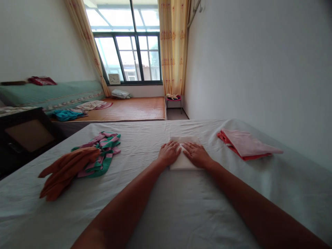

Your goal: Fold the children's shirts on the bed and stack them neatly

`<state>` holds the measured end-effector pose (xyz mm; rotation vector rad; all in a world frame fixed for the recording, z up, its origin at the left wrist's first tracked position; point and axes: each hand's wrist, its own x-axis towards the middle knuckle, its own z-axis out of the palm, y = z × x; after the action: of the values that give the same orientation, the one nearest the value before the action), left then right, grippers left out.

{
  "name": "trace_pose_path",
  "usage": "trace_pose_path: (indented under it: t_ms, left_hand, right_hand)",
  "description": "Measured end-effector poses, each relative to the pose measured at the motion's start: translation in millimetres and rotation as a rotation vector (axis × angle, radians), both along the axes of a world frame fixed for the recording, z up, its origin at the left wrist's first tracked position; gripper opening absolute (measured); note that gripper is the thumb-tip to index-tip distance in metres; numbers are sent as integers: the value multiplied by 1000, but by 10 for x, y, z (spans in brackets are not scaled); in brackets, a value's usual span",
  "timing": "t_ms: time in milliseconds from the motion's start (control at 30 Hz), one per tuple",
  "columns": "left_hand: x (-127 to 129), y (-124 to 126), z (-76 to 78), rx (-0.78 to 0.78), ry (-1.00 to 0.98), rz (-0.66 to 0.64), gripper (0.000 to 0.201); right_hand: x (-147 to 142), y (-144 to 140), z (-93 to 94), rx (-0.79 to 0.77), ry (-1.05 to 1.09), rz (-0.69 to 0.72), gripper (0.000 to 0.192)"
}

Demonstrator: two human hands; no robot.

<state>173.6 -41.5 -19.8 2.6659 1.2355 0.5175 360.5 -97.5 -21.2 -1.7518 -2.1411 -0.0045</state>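
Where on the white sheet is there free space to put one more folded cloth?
Bare sheet lies between the white folded cloth and the pink and red stack, and also near the front edge. The left side is crowded by the orange cloth and striped cloth. Both hands, left hand and right hand, press the white one.

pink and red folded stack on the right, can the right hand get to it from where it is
Probably yes: the right hand lies flat on the white folded cloth, and only bare sheet separates it from the pink and red stack.

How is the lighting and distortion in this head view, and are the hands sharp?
Head view: the window is blown out by backlight; wide-angle stretch bends the forearms and walls at the edges; left hand and right hand look sharp, flat on the folded white cloth.
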Motion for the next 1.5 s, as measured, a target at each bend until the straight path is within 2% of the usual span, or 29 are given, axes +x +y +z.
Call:
trace_pose_path:
  t_ms: [100,200,267,433,533,633,700,767,833,967,1033,1100,1233,1300,1500]
  left_hand:
    - [-29,46,-38,-96,40,31,54]
    - [-82,37,-98,-114,35,69,66]
    - [-116,17,-140,-115,27,73,72]
    - [-163,-16,-183,-104,26,66,76]
    - [-179,-28,-170,-94,22,56,75]
    - [-198,-39,-158,-86,22,50,72]
    - [-209,-42,-159,-79,25,45,72]
    - [-213,-43,-165,-68,31,39,72]
    - [-209,-43,-174,-53,42,41,73]
    - [-195,-41,-191,-19,58,71,71]
    - [-193,-40,-194,-9,62,74,70]
    - [-195,-40,-191,-3,64,70,70]
    - [-207,-40,-185,3,59,69,69]
    - [-212,-40,-187,5,52,68,68]
    - [-217,-44,-188,7,36,58,65]
  right_hand:
    - [126,59,-166,-111,17,-216,55]
    - [303,101,-291,-80,58,-372,55]
    - [338,102,-314,-34,92,-414,53]
    - [218,55,-140,-92,327,-406,50]
    - [198,-6,30,-181,589,-356,56]
    - [235,-114,143,-359,895,-321,41]
    - [267,-190,182,-500,992,-322,34]
    - [299,-235,209,-596,990,-336,40]
    - [329,-234,239,-627,873,-368,48]
    - [360,-148,301,-467,414,-435,51]
    - [332,-120,329,-402,316,-447,50]
    - [275,-124,362,-429,417,-439,48]
    - [200,-168,440,-590,739,-424,45]
    - [238,-167,455,-663,809,-421,43]
    - [375,-82,363,-557,593,-455,44]
